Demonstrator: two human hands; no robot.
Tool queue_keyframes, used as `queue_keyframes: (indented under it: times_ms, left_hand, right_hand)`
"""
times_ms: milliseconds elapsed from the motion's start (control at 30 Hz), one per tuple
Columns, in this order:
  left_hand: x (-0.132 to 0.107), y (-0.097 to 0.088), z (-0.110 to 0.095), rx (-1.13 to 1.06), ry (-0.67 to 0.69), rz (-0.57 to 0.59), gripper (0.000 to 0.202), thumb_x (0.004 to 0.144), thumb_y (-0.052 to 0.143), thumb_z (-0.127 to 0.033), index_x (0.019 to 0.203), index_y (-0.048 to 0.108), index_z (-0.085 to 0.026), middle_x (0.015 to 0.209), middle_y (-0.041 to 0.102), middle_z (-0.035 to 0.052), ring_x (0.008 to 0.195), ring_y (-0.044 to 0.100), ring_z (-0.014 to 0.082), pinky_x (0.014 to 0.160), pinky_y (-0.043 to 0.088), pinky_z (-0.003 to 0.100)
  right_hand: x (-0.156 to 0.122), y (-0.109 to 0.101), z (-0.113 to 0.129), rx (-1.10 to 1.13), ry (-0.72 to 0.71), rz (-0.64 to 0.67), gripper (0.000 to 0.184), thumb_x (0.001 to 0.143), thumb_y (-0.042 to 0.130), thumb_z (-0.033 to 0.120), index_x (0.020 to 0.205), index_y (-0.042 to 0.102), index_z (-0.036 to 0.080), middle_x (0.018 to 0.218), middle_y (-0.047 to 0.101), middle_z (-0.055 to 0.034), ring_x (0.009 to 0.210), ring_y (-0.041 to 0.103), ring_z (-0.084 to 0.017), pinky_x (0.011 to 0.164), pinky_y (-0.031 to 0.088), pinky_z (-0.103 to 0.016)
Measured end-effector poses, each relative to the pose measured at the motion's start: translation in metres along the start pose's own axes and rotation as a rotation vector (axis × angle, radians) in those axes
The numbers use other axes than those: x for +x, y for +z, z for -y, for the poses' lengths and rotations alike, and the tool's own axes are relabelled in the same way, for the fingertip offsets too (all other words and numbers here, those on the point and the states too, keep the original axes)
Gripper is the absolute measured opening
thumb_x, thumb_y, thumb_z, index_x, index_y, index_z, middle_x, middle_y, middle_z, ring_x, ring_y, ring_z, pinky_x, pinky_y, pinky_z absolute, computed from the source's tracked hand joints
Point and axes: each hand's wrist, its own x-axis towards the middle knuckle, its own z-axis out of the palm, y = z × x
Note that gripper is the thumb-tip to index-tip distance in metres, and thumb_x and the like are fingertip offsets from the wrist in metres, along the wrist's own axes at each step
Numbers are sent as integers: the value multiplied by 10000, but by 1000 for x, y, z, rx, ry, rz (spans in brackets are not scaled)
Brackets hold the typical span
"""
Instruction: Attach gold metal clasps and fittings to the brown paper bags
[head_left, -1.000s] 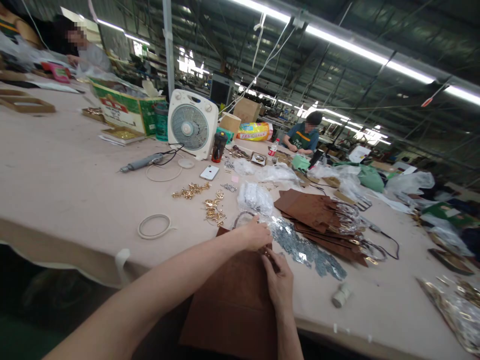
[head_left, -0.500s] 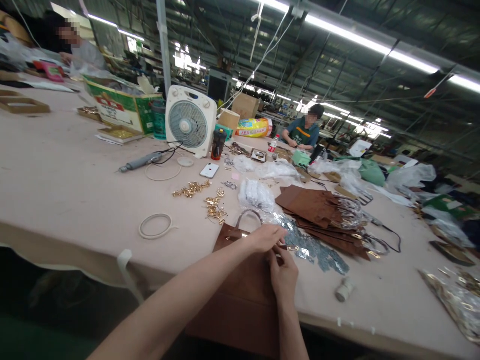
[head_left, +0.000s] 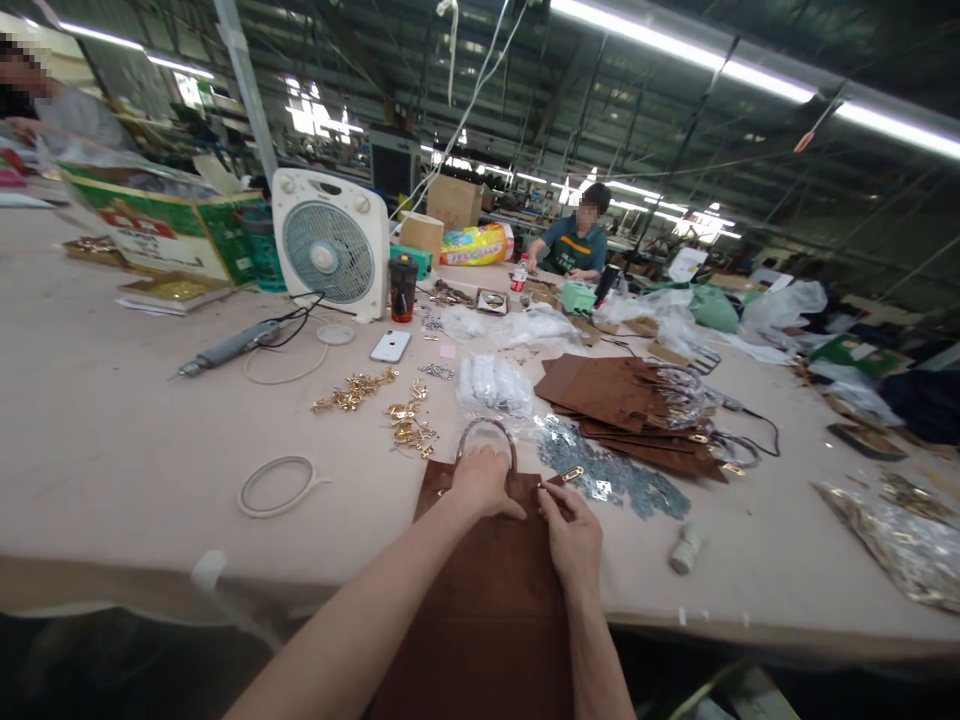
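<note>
A brown suede bag [head_left: 487,600] lies flat at the near table edge and hangs over it, its round handle [head_left: 486,432] pointing away from me. My left hand [head_left: 484,485] presses down on the bag's top edge just below the handle, fingers curled over it. Beside it, my right hand [head_left: 571,530] pinches the bag's upper right corner, where a small gold clasp [head_left: 570,474] sticks out. A spread of small silver metal pieces [head_left: 611,480] lies just beyond my right hand.
A stack of brown bags [head_left: 637,405] lies to the right. Gold fittings [head_left: 375,400], a tape ring [head_left: 276,485], a phone [head_left: 391,346], a white fan [head_left: 330,245], a power tool [head_left: 229,348] and plastic packets [head_left: 491,385] lie further back. A person [head_left: 574,245] works at the far end.
The bag has slid toward me and now lies squarer. My left hand moved from the silver pieces onto the bag's top edge; my right hand stayed at the corner with the clasp.
</note>
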Motion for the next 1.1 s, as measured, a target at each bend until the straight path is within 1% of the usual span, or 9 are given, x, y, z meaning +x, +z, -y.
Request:
queue_keyframes:
  times_ms: [67, 133, 333, 533, 633, 733, 900, 1100]
  left_hand:
    - [2, 4, 3, -20, 15, 14, 796, 571, 872, -747, 1064, 701, -145, 1132, 682, 181, 1050, 670, 389, 899, 536, 433]
    - [2, 6, 5, -36, 28, 0, 793, 575, 860, -764, 1053, 698, -151, 1127, 683, 170, 1024, 683, 380, 870, 542, 419]
    - [-4, 8, 7, -66, 35, -41, 711, 657, 816, -758, 1038, 680, -173, 1116, 681, 147, 1006, 690, 357, 856, 536, 404]
    - [-5, 7, 9, -83, 48, -47, 708, 674, 803, -761, 1055, 671, -179, 1106, 682, 134, 1007, 688, 358, 857, 534, 409]
    - [-5, 8, 10, -96, 45, -48, 699, 670, 802, -767, 1043, 672, -191, 1101, 684, 123, 1001, 691, 351, 857, 532, 405]
    - [-4, 11, 11, -94, 56, -63, 698, 665, 799, -778, 1027, 673, -194, 1080, 687, 119, 982, 694, 347, 849, 534, 406]
    - [-3, 15, 12, -86, 67, -85, 721, 650, 802, -790, 1029, 674, -190, 1071, 689, 119, 974, 694, 351, 843, 539, 415]
    - [-2, 14, 11, -89, 69, -78, 708, 654, 806, -779, 1023, 675, -189, 1067, 689, 119, 965, 696, 342, 835, 537, 408]
  right_hand:
    - [-2, -2, 1, 8, -10, 3, 401, 834, 733, 530, 1024, 799, 184, 930, 784, -83, 796, 729, -232, 770, 583, -349]
    - [-3, -2, 2, 40, -3, 16, 407, 828, 743, 529, 1037, 797, 184, 894, 780, -74, 775, 724, -224, 752, 585, -344]
    - [-7, 1, 7, 116, 34, 74, 427, 817, 768, 536, 1050, 765, 178, 824, 769, -63, 731, 726, -216, 720, 594, -327]
    - [-8, 3, 9, 65, 60, 24, 454, 821, 758, 584, 1017, 743, 175, 749, 747, -54, 680, 715, -219, 668, 579, -319]
    - [-9, 2, 8, 46, 42, 36, 451, 842, 742, 581, 1032, 734, 172, 738, 741, -47, 669, 706, -213, 650, 563, -310]
    - [-11, 4, 9, 23, 23, 49, 422, 853, 740, 562, 1030, 730, 179, 769, 751, -48, 677, 707, -206, 655, 566, -306]
    - [-13, 6, 8, -22, 6, 32, 403, 863, 726, 557, 1023, 735, 186, 782, 760, -54, 687, 717, -217, 673, 588, -323]
    - [-14, 8, 0, -111, -63, 22, 394, 895, 679, 552, 1047, 732, 193, 955, 782, -97, 793, 743, -234, 745, 611, -354]
